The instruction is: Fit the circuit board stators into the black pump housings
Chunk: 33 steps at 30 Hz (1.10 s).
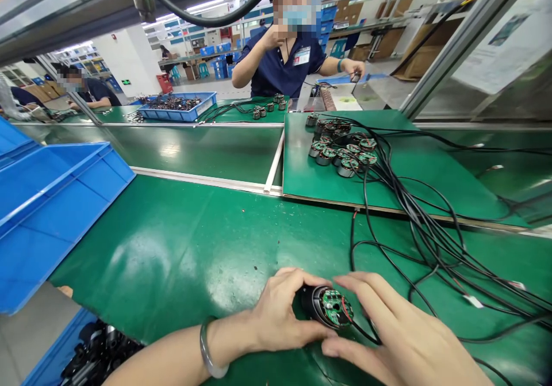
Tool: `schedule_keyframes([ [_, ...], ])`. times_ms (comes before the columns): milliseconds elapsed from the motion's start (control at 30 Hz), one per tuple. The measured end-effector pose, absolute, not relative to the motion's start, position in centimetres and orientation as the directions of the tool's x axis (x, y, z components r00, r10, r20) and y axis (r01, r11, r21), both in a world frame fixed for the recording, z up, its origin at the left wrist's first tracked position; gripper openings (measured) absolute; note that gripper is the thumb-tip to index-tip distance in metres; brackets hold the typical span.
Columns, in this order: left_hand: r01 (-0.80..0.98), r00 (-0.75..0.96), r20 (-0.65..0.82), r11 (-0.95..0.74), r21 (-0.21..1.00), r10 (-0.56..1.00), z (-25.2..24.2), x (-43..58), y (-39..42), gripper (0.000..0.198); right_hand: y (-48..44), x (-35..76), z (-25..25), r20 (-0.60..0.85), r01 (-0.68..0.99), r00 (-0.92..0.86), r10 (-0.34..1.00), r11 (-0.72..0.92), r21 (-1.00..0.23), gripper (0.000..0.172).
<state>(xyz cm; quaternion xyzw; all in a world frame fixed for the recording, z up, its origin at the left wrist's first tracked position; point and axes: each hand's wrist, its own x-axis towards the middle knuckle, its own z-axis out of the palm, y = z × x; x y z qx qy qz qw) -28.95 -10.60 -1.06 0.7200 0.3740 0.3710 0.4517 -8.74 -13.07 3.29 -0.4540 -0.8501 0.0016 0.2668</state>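
My left hand (276, 314) grips a small black round motor (325, 305) with a green circuit board on its face, pressed against the green mat (181, 248). My right hand (401, 334) rests on the motor's right side, fingers spread over its edge and its black lead. A bangle circles my left wrist. Both hands are at the near edge of the bench.
A cluster of similar motors (340, 147) with black cables (431, 230) lies on a raised green board at the right. Blue bins (47, 202) stand at the left; one below (81, 348) holds black parts. A person in dark blue (287, 58) sits opposite; another person (84, 90) sits far left.
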Motion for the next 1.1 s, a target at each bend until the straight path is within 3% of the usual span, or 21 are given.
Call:
schedule_keyframes([
  [167, 0.209, 0.464, 0.217, -0.345, 0.915, 0.859, -1.7, -29.0, -10.4, 0.054, -12.1, -8.4, 3.8, 0.366, 0.667, -0.517, 0.774, 0.632, -0.396, 0.035],
  [300, 0.180, 0.505, 0.294, -0.432, 0.884, 0.811, -1.6, -29.0, -10.2, 0.052, -11.7, -8.4, 3.9, 0.446, 0.661, -0.570, 0.690, 0.707, -0.251, 0.040],
  [400, 0.193, 0.501, 0.273, -0.413, 0.890, 0.821, -1.5, -29.0, -10.1, 0.053, -11.5, -8.7, 4.2, 0.497, 0.678, -0.572, 0.652, 0.717, -0.161, 0.042],
  [567, 0.217, 0.516, 0.187, -0.338, 0.916, 0.836, -1.4, -29.2, -10.1, 0.055, -11.0, -8.7, 4.5, 0.484, 0.651, -0.610, 0.628, 0.745, -0.145, 0.045],
  [667, 0.188, 0.510, 0.200, -0.335, 0.923, 0.837, -1.3, -29.2, -10.0, 0.055, -10.8, -8.3, 4.4, 0.503, 0.639, -0.606, 0.617, 0.754, -0.156, 0.056],
  [767, 0.141, 0.519, 0.261, -0.382, 0.913, 0.814, -1.1, -29.2, -9.8, 0.055, -10.8, -7.8, 4.2, 0.429, 0.635, -0.552, 0.715, 0.694, -0.340, 0.050],
  [833, 0.156, 0.508, 0.271, -0.397, 0.905, 0.818, -1.2, -29.2, -9.9, 0.061, -10.7, -7.6, 4.0, 0.257, 0.599, -0.504, 0.825, 0.548, -0.584, 0.030],
  [900, 0.166, 0.481, 0.298, -0.419, 0.893, 0.825, -1.4, -29.2, -10.2, 0.064, -10.5, -7.6, 3.8, 0.068, 0.552, -0.460, 0.885, 0.346, -0.758, 0.022],
  [1033, 0.142, 0.493, 0.475, -0.606, 0.783, 0.729, -1.7, -29.2, -10.5, 0.039, -10.3, -8.3, 3.1, -0.112, 0.503, -0.407, 0.906, 0.120, -0.856, 0.019],
  [1100, 0.216, 0.546, 0.477, -0.666, 0.714, 0.688, -1.5, -29.4, -10.6, 0.025, -10.3, -8.6, 2.9, -0.139, 0.479, -0.404, 0.904, 0.080, -0.874, 0.017],
])
